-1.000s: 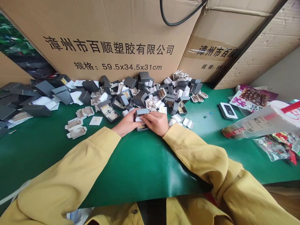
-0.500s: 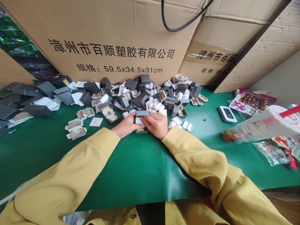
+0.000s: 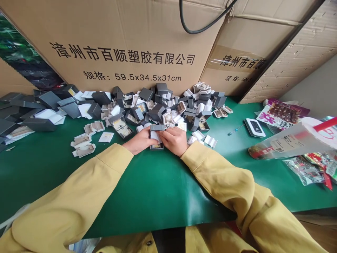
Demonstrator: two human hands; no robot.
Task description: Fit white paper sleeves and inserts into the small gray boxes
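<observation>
Our left hand [image 3: 139, 141] has its fingers wrapped on one side of a small dark box [image 3: 157, 128], the thumb across its front, while our right hand [image 3: 173, 140] clamps the other side with fingers curled together; a white piece [image 3: 156, 137] shows between the box's upper part and the open, pale-lined tray [image 3: 157, 147] under it. Taking our hands as the dial's centre, a heap of dark boxes and folded inserts [image 3: 172, 117] spreads from eleven to one o'clock. Toward ten, an open box [image 3: 122, 126] holds a patterned yellow-and-black lining; toward two, another open box [image 3: 203, 124] shows a yellowish inside. At nine lie a white card [image 3: 106, 137] and pale inserts [image 3: 83, 145], with stacked boxes [image 3: 39, 124] farther out. At three we see a white device [image 3: 255, 127], then a clear cup [image 3: 284, 142] with something dark at its base and a red straw [image 3: 326, 123], among snack packets [image 3: 302, 169]. The green tabletop [image 3: 147, 189] runs down to six; printed cartons [image 3: 126, 28] wall off twelve, a black cable [image 3: 195, 32] looping at one. Compared with a second ago, more of the white piece shows; the heap hasn't moved.
</observation>
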